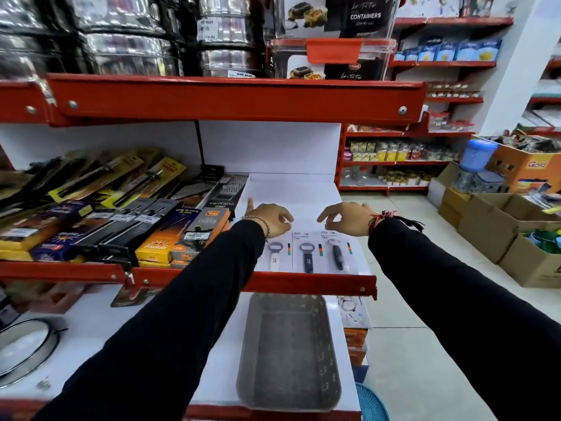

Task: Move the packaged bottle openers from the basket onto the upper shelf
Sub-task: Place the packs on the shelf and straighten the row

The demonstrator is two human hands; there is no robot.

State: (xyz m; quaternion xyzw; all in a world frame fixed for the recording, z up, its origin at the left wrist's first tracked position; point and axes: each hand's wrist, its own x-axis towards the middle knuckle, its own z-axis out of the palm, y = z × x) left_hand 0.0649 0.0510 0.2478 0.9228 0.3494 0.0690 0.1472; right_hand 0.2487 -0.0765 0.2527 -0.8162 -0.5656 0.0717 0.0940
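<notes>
Fingers (280,218) of the left hand (268,220) loosely curled, thumb raised, pinching nothing. Fingers (326,217) of the right hand (346,218) likewise curled and empty — both hovering above the white upper shelf (303,189), just beyond the goods. Three packaged bottle openers (306,252) lying flat in a row at the near right edge of that shelf: white-handled (274,256) on the left, dark-handled (307,257) in the middle, another dark one (337,255) on the right. Left of them, boxed lighters (209,226) and graters (229,186). Below, on the lower shelf, a grey basket (288,350) — no packages seen inside. Black sleeves (170,323) on both arms; bracelet at each wrist.
</notes>
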